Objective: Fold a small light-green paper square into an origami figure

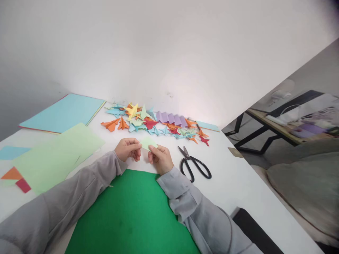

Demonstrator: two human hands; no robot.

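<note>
A small piece of light green paper [148,143] is held up between my two hands, above the white table just past the green mat [129,211]. My left hand [128,149] pinches its left edge between thumb and fingers. On the other side, my right hand [161,158] grips the lower right edge with the thumb in front. Black-handled scissors [194,164] lie to the right of my right hand, blades slightly parted. Beyond my hands sits a pile of folded paper shapes in several colours, with an orange paper plane [110,125] at its left end.
Light green sheets [58,155] and a stack of blue paper [66,113] lie on the left, with orange [12,173] and red scraps [23,185] nearby. A pleated purple strip [171,118] rests on the pile. A black object [254,229] is at the lower right.
</note>
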